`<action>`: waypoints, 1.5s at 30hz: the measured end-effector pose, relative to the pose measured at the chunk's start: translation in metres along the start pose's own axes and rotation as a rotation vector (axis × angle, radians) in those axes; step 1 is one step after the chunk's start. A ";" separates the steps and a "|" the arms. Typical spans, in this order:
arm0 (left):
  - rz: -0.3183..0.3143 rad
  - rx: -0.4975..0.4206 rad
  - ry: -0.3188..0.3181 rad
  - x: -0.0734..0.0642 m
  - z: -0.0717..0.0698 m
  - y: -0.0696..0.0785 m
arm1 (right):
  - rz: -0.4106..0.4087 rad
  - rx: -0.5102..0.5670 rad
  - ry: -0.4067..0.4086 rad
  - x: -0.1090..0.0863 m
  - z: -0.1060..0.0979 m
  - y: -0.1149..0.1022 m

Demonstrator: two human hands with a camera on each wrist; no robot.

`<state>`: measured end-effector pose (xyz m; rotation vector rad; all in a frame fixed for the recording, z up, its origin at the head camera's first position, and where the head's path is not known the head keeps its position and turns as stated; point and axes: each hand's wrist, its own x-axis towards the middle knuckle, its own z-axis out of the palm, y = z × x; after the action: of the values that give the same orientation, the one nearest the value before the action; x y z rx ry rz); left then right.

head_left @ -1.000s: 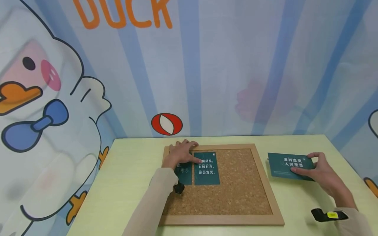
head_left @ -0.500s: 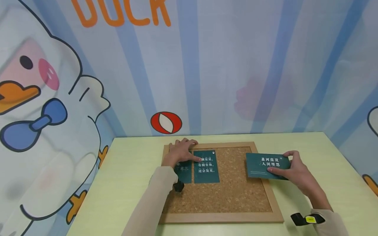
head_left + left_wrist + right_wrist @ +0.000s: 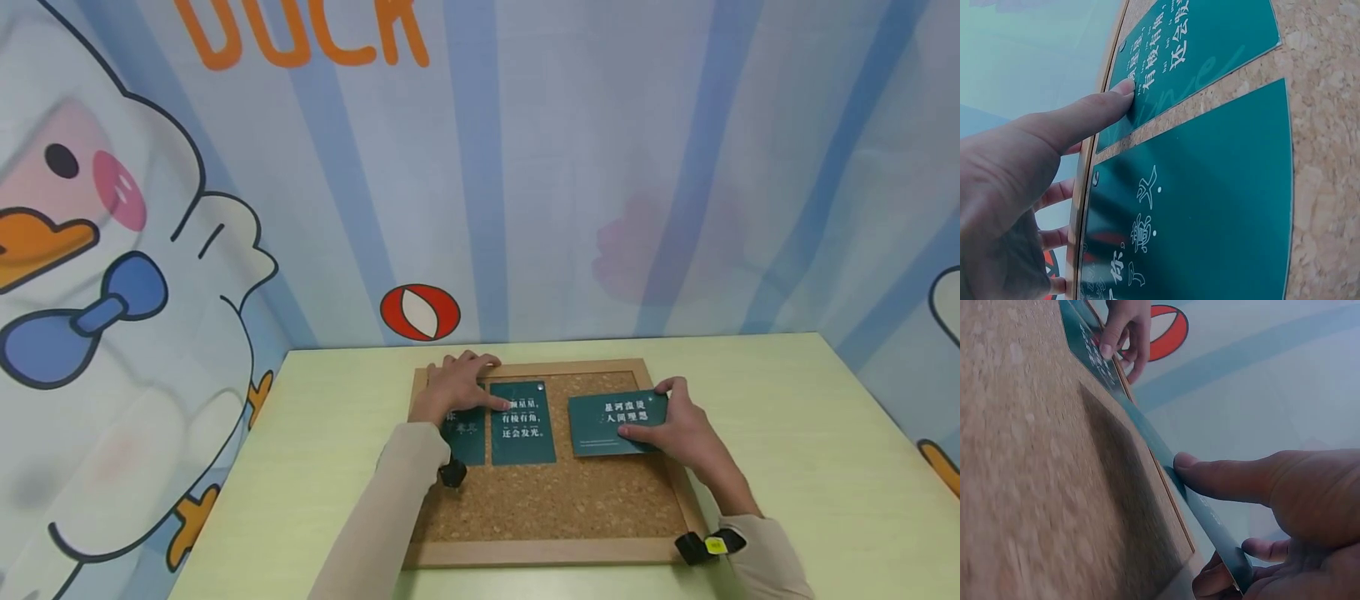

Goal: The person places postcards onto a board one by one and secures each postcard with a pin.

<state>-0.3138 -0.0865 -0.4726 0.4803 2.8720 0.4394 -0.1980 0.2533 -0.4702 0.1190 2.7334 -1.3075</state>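
Note:
A wood-framed cork board [image 3: 555, 508] lies on the table. Two dark green cards with white characters are on its upper left: the left card [image 3: 468, 446] is partly covered by my left hand [image 3: 456, 387], and the second card [image 3: 525, 433] is beside it, a pin at its top corner. My left thumb [image 3: 1094, 112] rests on the second card, while the fingers reach over the frame's top edge. A third green card [image 3: 600, 425], turned sideways, is pinched at its right end by my right hand [image 3: 682, 425]. It hovers over the board's right part, casting a shadow [image 3: 1129, 500] on the cork.
The pale yellow table [image 3: 810, 467] extends on both sides of the board. Behind it hangs a blue striped backdrop [image 3: 555, 208] with a cartoon duck [image 3: 127, 417] and a red ball print [image 3: 420, 312]. Each wrist wears a small black camera [image 3: 693, 548].
My right hand has carried the third card leftward, from over the table to over the board's right part. My left hand stays in place on the board.

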 end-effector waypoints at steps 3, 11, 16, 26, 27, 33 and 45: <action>0.001 0.000 0.001 -0.001 0.001 0.000 | -0.021 -0.032 0.007 0.005 0.009 -0.006; 0.012 -0.002 -0.003 -0.001 0.001 0.003 | -0.034 -0.108 0.015 0.012 0.025 -0.015; 0.010 -0.008 0.001 -0.001 0.001 0.003 | -0.049 -0.151 0.017 0.013 0.028 -0.016; -0.002 -0.023 0.009 -0.001 0.002 0.002 | -0.030 -0.297 0.011 0.014 0.031 -0.018; -0.003 -0.024 0.009 -0.001 0.002 0.001 | -0.027 -0.309 0.013 0.015 0.031 -0.018; -0.006 -0.018 0.007 0.000 0.003 0.000 | -0.012 -0.409 0.025 0.015 0.033 -0.022; -0.010 -0.011 0.008 0.001 0.002 -0.003 | -0.022 -0.502 0.074 0.010 0.036 -0.024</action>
<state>-0.3154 -0.0882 -0.4759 0.4637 2.8771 0.4566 -0.2085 0.2104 -0.4749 0.0929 3.0322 -0.5948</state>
